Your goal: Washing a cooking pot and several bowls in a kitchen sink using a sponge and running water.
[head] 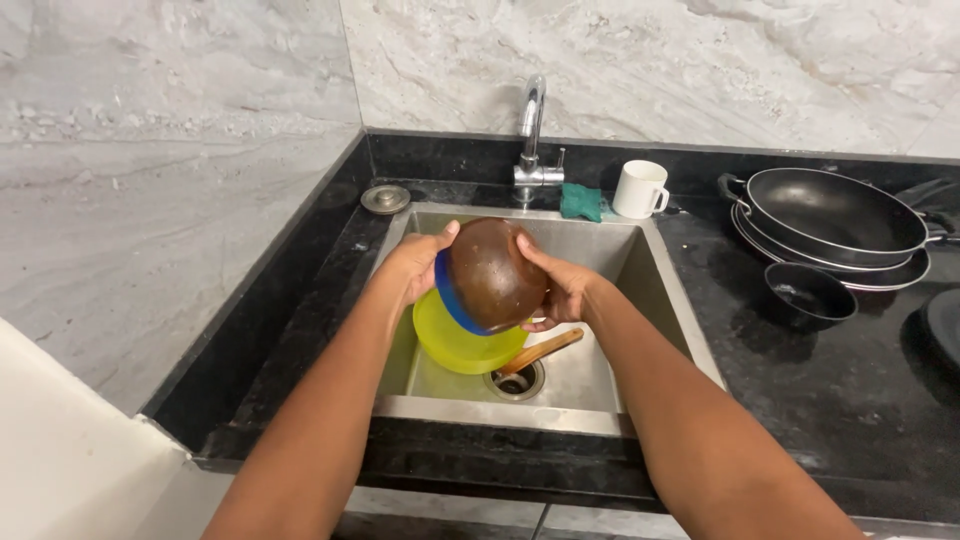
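Head view: brown bowl [495,272] held up between both hands, directly over the sink [655,300], bottom turned toward the camera and mouth facing away and down. Round, so no real long axis; tilted, with the rim lower on the left. Blue band along that lower-left edge, either the bowl's own rim or a second piece nested behind, cannot tell which.

Left hand [420,262] cupped against the bowl's left side, thumb tip up on the upper edge, fingers hidden behind. Right hand [562,290] pressed flat to the right side, fingers spread and curling under the lower edge. Neither hand nearer than the other: both touching, one on each flank, bowl squeezed between them.

Just below the hands, yellow bowl [462,345] lying in the sink, partly covered by the brown one. Below and right of the right hand, wooden spoon [540,352] slanting down toward the drain [516,381].

Beyond the hands, tap [533,130], green scrub pad [581,203] and white mug [638,189] on the black surface [800,400]. Far right of the right hand, stacked dark pans [835,222] and a small dark bowl [810,292]. Beyond the left hand, round metal lid [385,199].
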